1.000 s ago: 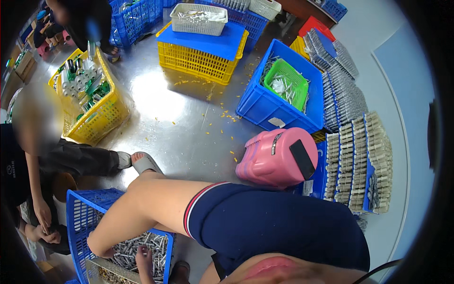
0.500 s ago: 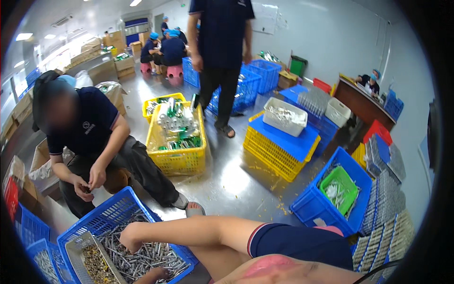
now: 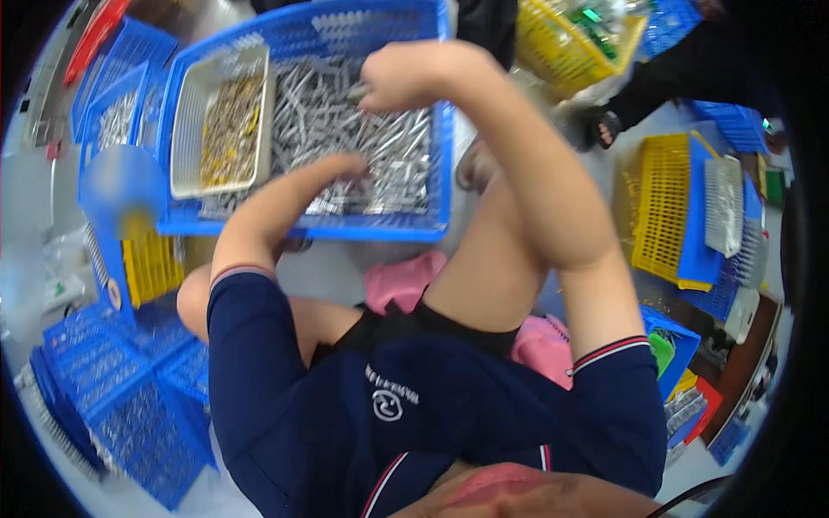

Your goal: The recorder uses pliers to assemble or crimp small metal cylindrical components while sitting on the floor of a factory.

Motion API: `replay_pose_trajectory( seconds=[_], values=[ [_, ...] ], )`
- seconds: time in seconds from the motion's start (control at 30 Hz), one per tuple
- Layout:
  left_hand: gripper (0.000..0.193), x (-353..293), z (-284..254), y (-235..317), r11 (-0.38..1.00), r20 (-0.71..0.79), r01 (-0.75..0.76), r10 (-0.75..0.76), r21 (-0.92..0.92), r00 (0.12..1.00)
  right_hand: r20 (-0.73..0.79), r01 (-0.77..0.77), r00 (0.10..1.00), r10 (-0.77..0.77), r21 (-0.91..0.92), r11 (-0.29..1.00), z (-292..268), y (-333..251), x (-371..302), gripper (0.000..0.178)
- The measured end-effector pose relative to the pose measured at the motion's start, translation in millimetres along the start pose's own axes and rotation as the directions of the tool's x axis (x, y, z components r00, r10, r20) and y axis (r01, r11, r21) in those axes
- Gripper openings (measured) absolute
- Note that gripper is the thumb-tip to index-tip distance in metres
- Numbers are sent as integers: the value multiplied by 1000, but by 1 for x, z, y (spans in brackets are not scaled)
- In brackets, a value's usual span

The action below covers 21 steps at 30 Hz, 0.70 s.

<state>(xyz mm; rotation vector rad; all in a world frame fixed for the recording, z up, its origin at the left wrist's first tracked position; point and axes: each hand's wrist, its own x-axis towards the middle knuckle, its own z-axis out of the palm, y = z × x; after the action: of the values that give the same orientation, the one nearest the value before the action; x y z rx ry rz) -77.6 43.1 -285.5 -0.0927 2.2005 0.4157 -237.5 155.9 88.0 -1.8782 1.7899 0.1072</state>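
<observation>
A blue plastic crate (image 3: 302, 231) stands before my knees, filled with many slim silvery metal tube-like pieces (image 3: 315, 112). Inside it, on the left, sits a white basket (image 3: 263, 129) holding small brownish and yellow bits (image 3: 231, 125). My right hand (image 3: 397, 78) is over the crate's right part, its fingers curled together; a small greyish thing shows at the fingertips, too blurred to name. Just above the pieces, nearer to me, is my left hand (image 3: 348, 166); its fingers are smeared and mostly hidden, so its grip does not show.
Smaller blue crates (image 3: 121, 116) stand left of the big crate, more blue crates (image 3: 138, 414) at lower left. A yellow crate (image 3: 570, 60) with green and clear items is at upper right. Another person's sandalled foot (image 3: 604, 129) is near it. Yellow crates (image 3: 661, 207) stand farther right.
The view has swung sharply down from the room to my lap and the crate. Both my forearms now show fully; both hands remain over the metal pieces. The seated person has left the view.
</observation>
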Motion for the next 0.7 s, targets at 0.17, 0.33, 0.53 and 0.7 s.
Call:
replay_pose_trajectory(
  seconds=[0.17, 0.33, 0.53, 0.7],
  values=[
    [34, -49, -23, -5, 993, -316, 1, -40, -121, 948, -69, -46, 996, 50, 61, 997, -1, -13, 20, 36],
    [45, -9, -56, 23, 975, -222, 156, -190, -161, 956, -35, -76, 997, 74, -67, 995, 13, 0, 26, 31],
    [40, -17, -56, 41, 954, -353, -236, 161, -182, 922, -101, -133, 986, 136, 37, 990, 18, -14, 48, 35],
    [35, -108, -75, -61, 847, -455, -275, 45, -454, 889, 126, -345, 932, 339, 30, 938, 4, -42, 130, 42]
  ],
)
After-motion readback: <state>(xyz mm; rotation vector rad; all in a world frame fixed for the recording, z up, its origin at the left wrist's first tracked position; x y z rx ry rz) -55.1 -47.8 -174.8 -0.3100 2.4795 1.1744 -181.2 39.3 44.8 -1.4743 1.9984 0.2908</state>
